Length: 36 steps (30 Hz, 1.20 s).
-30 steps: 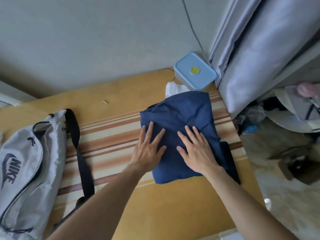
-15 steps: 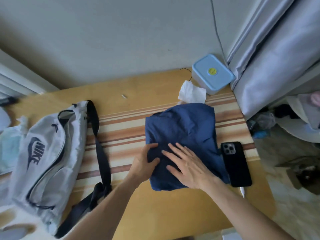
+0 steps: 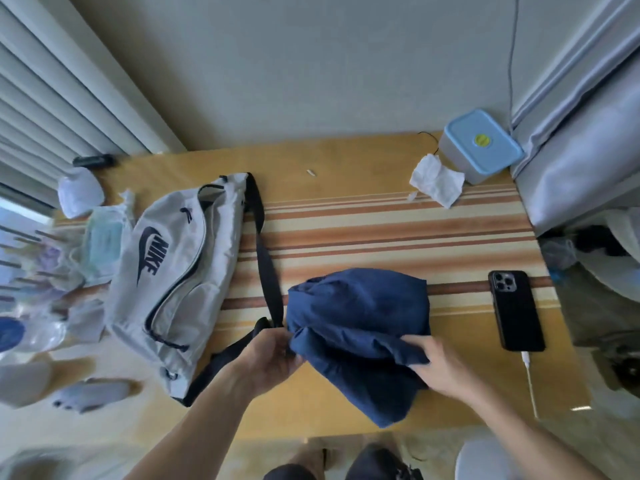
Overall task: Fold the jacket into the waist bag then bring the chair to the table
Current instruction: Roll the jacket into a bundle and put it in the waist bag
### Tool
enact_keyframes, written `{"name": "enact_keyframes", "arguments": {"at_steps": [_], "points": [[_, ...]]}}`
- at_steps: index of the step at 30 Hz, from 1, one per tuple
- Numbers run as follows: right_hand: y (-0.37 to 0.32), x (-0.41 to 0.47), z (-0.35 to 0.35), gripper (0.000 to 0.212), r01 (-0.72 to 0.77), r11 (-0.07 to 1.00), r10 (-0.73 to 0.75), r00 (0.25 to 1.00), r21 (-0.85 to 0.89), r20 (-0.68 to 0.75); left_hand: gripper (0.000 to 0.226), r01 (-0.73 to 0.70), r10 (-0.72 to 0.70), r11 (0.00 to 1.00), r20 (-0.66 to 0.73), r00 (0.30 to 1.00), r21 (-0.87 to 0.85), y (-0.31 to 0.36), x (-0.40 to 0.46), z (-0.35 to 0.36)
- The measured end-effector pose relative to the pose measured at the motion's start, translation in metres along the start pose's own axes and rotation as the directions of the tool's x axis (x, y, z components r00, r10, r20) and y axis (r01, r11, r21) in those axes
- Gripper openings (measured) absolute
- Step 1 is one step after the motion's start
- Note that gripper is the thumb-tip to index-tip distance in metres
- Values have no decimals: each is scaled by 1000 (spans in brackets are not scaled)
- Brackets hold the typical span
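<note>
Jacket (image 3: pixel 360 327), navy, folded into a thick soft bundle, sits at the near edge of the tabletop (image 3: pixel 346 161), partly lifted, one corner hanging over the edge toward the person. Left hand (image 3: pixel 266 358) grips the bundle's left end, fingers closed on the fabric, right beside the black strap (image 3: pixel 265 258). Right hand (image 3: pixel 440 368) holds the right side, fingers (image 3: pixel 415 341) pinched on a fold, thumb side partly hidden by cloth.

Waist bag (image 3: pixel 176 271), grey with a dark zipper, lies flat to the left of the jacket, near but apart; only its strap runs up against the bundle. Can't tell if the zipper is open. Phone (image 3: pixel 516 310) lies right of the jacket, well clear, cable attached. Crumpled tissue (image 3: pixel 436 180) and blue-lidded box (image 3: pixel 481 145) at the far right corner.

Handling judgement: jacket looks light, thin, slippery nylon-type cloth, no stiffness, so the folds will spring open if released. Best held from both ends with the layers squeezed together, as now. Bundle looks about as wide as the bag, probably needs one more fold or a roll before stuffing. Chair not clearly in view; that step not yet begun.
</note>
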State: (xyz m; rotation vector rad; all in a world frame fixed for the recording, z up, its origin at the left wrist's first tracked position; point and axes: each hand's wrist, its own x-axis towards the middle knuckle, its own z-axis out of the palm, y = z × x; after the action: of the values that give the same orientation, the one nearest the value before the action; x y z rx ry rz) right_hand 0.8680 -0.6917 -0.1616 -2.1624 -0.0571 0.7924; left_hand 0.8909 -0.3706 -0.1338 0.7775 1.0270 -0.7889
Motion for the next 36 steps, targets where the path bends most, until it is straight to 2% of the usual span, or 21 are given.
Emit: {"name": "enact_keyframes", "arguments": {"at_steps": [3, 5, 6, 7, 8, 9, 10, 12, 13, 14, 16, 19, 20, 22, 24, 26, 28, 30, 31, 34, 36], "points": [[-8, 29, -17, 30, -243, 931, 270, 961, 273, -63, 56, -17, 25, 997, 112, 993, -70, -1, -11, -6], [-14, 45, -25, 19, -335, 895, 358, 933, 295, -27, 69, -93, 66, 974, 134, 989, 209, -8, -14, -4], [-18, 51, -27, 17, -355, 888, 376, 927, 291, -15, 73, -174, 143, 851, 100, 985, 496, -11, -14, -2], [-21, 56, -28, 17, -366, 889, 381, 924, 276, -3, 76, -241, 282, 582, 86, 956, 777, -14, -14, 1], [-24, 59, -28, 18, -372, 891, 383, 924, 262, 7, 77, -306, 443, 255, 170, 880, 917, -17, -12, 6], [-27, 60, -28, 19, -373, 890, 383, 924, 261, 13, 75, -367, 567, -39, 323, 758, 930, -19, -10, 13], [-28, 60, -27, 21, -371, 890, 379, 925, 265, 19, 72, -406, 609, -253, 471, 638, 878, -20, -7, 19], [-29, 52, -28, 20, -351, 889, 355, 934, 295, 41, 58, -461, 552, -487, 670, 496, 742, -17, 1, 29], [-28, 48, -30, 18, -345, 879, 346, 936, 329, 57, 47, -501, 507, -511, 715, 481, 699, -13, 5, 32], [-26, 43, -32, 17, -345, 863, 340, 937, 369, 80, 34, -548, 491, -473, 723, 487, 690, -9, 7, 34], [-20, 34, -38, 18, -350, 825, 317, 936, 444, 150, 9, -630, 550, -173, 605, 576, 757, -3, 6, 37], [-6, 27, -45, 31, -348, 709, 262, 938, 614, 228, 27, -572, 651, 367, 236, 721, 734, 5, 12, 33], [-2, 26, -47, 40, -337, 671, 232, 942, 661, 244, 32, -519, 640, 495, 110, 760, 697, 7, 15, 32], [0, 25, -52, 77, -322, 647, 186, 946, 691, 266, 37, -383, 583, 645, -101, 806, 661, 9, 25, 32], [-2, 26, -53, 126, -344, 744, 228, 937, 573, 266, 34, -273, 548, 692, -241, 801, 669, 8, 37, 37], [-19, 30, -45, 139, -300, 919, 254, 947, 256, 198, 33, -224, 559, 703, -329, 761, 674, 7, 46, 43], [-24, 38, -31, 115, -214, 976, 214, 977, -31, 4, 36, -179, 581, 685, -380, 720, 706, 10, 50, 48], [-23, 51, -24, 60, -167, 981, 134, 954, -101, -269, 41, -130, 612, 635, -393, 686, 761, 10, 52, 49], [-22, 59, -25, 45, -187, 979, 145, 918, -81, -370, 45, -105, 638, 597, -391, 664, 796, 10, 53, 50], [-26, 80, -42, 47, -337, 941, 285, 842, -33, -458, 60, -9, 771, 405, -336, 541, 914, 5, 54, 52], [-34, 88, -47, 36, -378, 925, 295, 787, -46, -542, 64, 38, 801, 360, -330, 500, 932, 2, 56, 56]]}}
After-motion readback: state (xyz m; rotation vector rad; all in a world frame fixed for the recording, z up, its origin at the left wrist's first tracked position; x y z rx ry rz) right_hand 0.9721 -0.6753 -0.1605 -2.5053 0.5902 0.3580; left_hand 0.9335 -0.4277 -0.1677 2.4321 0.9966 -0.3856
